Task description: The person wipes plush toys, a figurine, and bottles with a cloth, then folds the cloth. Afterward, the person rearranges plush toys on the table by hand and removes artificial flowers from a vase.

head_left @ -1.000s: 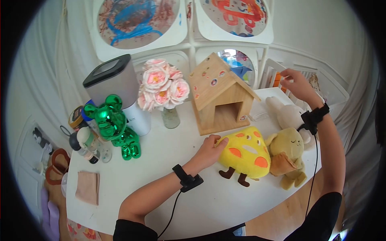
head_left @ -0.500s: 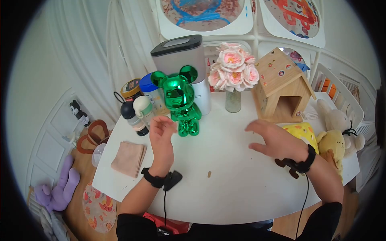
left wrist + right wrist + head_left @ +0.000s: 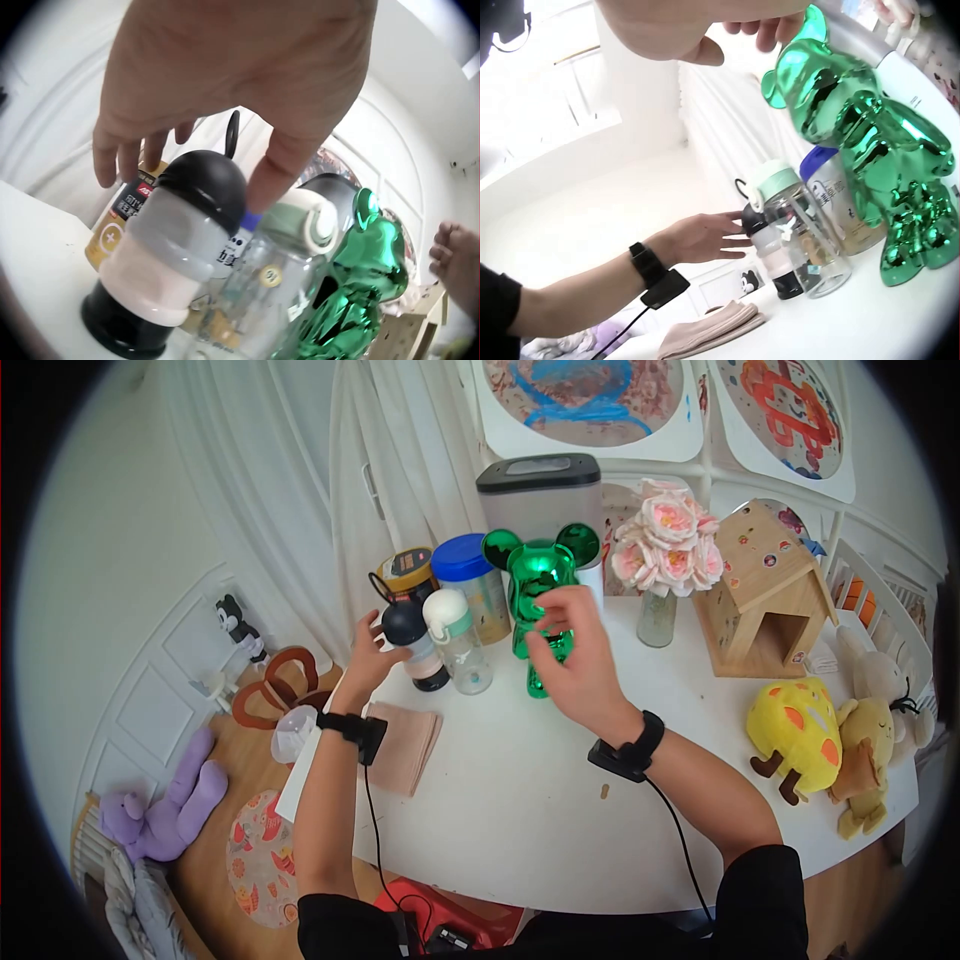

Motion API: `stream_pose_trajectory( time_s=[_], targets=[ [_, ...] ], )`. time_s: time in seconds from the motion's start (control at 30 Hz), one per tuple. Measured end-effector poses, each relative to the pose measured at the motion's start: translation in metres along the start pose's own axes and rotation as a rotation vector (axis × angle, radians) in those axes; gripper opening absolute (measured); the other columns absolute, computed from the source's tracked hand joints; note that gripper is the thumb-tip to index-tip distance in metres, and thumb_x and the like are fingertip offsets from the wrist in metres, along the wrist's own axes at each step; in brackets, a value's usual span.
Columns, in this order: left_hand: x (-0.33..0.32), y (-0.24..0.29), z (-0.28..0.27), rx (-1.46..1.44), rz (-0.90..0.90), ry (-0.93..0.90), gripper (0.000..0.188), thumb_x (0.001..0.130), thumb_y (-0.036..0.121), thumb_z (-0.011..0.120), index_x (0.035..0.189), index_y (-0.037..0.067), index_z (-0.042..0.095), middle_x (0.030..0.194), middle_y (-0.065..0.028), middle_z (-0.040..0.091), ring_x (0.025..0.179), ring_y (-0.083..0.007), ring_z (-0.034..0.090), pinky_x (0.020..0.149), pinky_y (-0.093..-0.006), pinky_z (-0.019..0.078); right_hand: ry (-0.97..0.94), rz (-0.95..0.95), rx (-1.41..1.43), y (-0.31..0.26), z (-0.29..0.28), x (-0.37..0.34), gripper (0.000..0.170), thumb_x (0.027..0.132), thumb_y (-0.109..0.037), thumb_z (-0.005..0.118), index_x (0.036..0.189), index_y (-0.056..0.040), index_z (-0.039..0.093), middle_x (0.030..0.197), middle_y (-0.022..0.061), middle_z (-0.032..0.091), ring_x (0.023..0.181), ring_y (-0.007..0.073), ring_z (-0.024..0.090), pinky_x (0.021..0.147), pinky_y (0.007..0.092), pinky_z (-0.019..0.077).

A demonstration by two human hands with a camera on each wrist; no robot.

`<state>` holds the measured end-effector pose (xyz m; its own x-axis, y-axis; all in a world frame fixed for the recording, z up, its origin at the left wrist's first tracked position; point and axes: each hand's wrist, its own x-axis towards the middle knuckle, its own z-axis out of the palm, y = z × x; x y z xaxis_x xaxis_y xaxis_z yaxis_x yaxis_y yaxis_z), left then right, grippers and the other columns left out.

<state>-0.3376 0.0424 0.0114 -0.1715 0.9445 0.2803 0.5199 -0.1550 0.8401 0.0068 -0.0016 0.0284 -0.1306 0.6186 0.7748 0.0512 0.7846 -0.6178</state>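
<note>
My left hand (image 3: 362, 672) is spread around the black-capped bottle (image 3: 405, 625), which has a loop on its cap and stacked clear and pink sections. In the left wrist view, thumb and fingers lie to either side of its black dome cap (image 3: 206, 184). A clear bottle (image 3: 466, 662) with a white and mint lid stands right beside it. In front of the shiny green bear figure (image 3: 542, 568) hovers my right hand (image 3: 585, 670), fingers loosely bent and holding nothing. That hand hides part of the bear's body in the head view.
Behind the bottles stand a blue-lidded tub (image 3: 465, 555), a gold-lidded can (image 3: 407, 565) and a tall dark-lidded container (image 3: 540, 475). A folded pink cloth (image 3: 405, 745) lies in front. Rightward are a flower vase (image 3: 656, 618), a wooden house (image 3: 740, 600) and plush toys, including a yellow one (image 3: 800, 725).
The view has swung left. My right hand has left the yellow plush toy's side and come before the green bear. My left hand, first at the yellow toy, has moved to the black-capped bottle.
</note>
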Motion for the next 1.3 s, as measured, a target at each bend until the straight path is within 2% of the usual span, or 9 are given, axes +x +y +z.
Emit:
stream_pose_trajectory(
  time_s=[0.27, 0.33, 0.4, 0.53, 0.77, 0.93, 1.13, 1.2, 1.3],
  targets=[
    [0.005, -0.013, 0.014, 0.141, 0.169, 0.047, 0.084, 0.078, 0.018, 0.087, 0.139, -0.001, 0.033, 0.123, -0.0224, 0.063, 0.115, -0.0302, 0.064, 0.100, -0.0384, 0.0489, -0.139, 0.075, -0.509, 0.017, 0.107, 0.042, 0.086, 0.076, -0.020, 0.084, 0.146, -0.0003, 0.037, 0.145, 0.0288, 0.034, 0.129, 0.0478, 0.046, 0.105, 0.0468, 0.0433],
    [0.007, -0.020, 0.007, 0.171, 0.215, 0.045, 0.080, 0.078, 0.017, 0.086, 0.136, -0.001, 0.035, 0.119, -0.0220, 0.066, 0.111, -0.0303, 0.066, 0.098, -0.0381, 0.0499, -0.121, 0.092, -0.541, 0.026, 0.113, 0.049, 0.083, 0.074, -0.019, 0.085, 0.143, -0.0044, 0.040, 0.138, 0.0292, 0.040, 0.125, 0.0505, 0.049, 0.100, 0.0494, 0.0466],
    [0.005, -0.024, -0.002, 0.137, 0.189, 0.126, 0.078, 0.079, 0.019, 0.086, 0.135, -0.001, 0.035, 0.120, -0.0233, 0.066, 0.112, -0.0315, 0.066, 0.097, -0.0391, 0.0500, -0.366, 0.270, -0.389, 0.035, 0.108, 0.058, 0.077, 0.073, -0.015, 0.084, 0.138, -0.0087, 0.043, 0.129, 0.0274, 0.047, 0.118, 0.0509, 0.054, 0.094, 0.0517, 0.0499],
    [-0.008, -0.015, -0.017, 0.341, 0.157, 0.218, 0.079, 0.081, 0.024, 0.085, 0.138, 0.002, 0.035, 0.120, -0.0240, 0.067, 0.113, -0.0339, 0.067, 0.096, -0.0425, 0.0505, -0.336, 0.225, -0.364, 0.033, 0.106, 0.051, 0.073, 0.072, -0.011, 0.081, 0.134, -0.0108, 0.045, 0.120, 0.0258, 0.050, 0.110, 0.0508, 0.058, 0.089, 0.0526, 0.0516],
    [-0.021, -0.005, -0.019, -0.026, 0.148, -0.201, 0.079, 0.086, 0.005, 0.078, 0.148, 0.006, 0.028, 0.138, -0.0171, 0.053, 0.112, -0.0245, 0.066, 0.092, -0.0353, 0.0576, -0.505, 0.220, -0.109, -0.020, 0.083, 0.022, 0.070, 0.074, -0.008, 0.077, 0.137, -0.0115, 0.046, 0.120, 0.0198, 0.052, 0.111, 0.0403, 0.059, 0.095, 0.0431, 0.0500],
    [-0.013, -0.017, -0.021, -0.028, 0.115, -0.254, 0.094, 0.085, 0.010, 0.081, 0.155, 0.007, 0.020, 0.137, -0.0183, 0.053, 0.118, -0.0270, 0.063, 0.099, -0.0391, 0.0541, -0.779, 0.163, 0.105, -0.059, 0.060, 0.002, 0.068, 0.077, -0.007, 0.075, 0.139, -0.0101, 0.046, 0.124, 0.0158, 0.052, 0.117, 0.0368, 0.057, 0.098, 0.0415, 0.0485],
    [-0.043, -0.046, -0.033, 0.454, 0.010, -0.211, 0.091, 0.082, 0.022, 0.082, 0.153, -0.003, 0.031, 0.145, -0.0233, 0.050, 0.135, -0.0382, 0.050, 0.111, -0.0458, 0.0435, -0.796, 0.112, 0.085, -0.054, 0.059, -0.010, 0.073, 0.080, -0.005, 0.071, 0.147, -0.0097, 0.041, 0.131, 0.0174, 0.048, 0.124, 0.0359, 0.054, 0.104, 0.0407, 0.0461],
    [-0.051, -0.064, -0.041, 0.543, -0.005, -0.390, 0.080, 0.082, 0.024, 0.080, 0.149, 0.002, 0.043, 0.142, -0.0254, 0.052, 0.137, -0.0418, 0.046, 0.112, -0.0460, 0.0422, -0.803, 0.096, 0.119, -0.050, 0.058, -0.013, 0.078, 0.081, -0.003, 0.069, 0.151, -0.0120, 0.037, 0.137, 0.0182, 0.045, 0.128, 0.0348, 0.052, 0.106, 0.0406, 0.0449],
    [-0.105, -0.011, -0.018, 0.809, 0.130, -0.542, 0.075, 0.077, 0.020, 0.084, 0.144, 0.007, 0.052, 0.134, -0.0257, 0.057, 0.127, -0.0431, 0.054, 0.107, -0.0429, 0.0463, -0.640, -0.028, 0.162, -0.047, 0.047, -0.012, 0.078, 0.082, 0.000, 0.066, 0.153, -0.0117, 0.036, 0.143, 0.0155, 0.044, 0.131, 0.0307, 0.051, 0.108, 0.0397, 0.0439]
  ],
)
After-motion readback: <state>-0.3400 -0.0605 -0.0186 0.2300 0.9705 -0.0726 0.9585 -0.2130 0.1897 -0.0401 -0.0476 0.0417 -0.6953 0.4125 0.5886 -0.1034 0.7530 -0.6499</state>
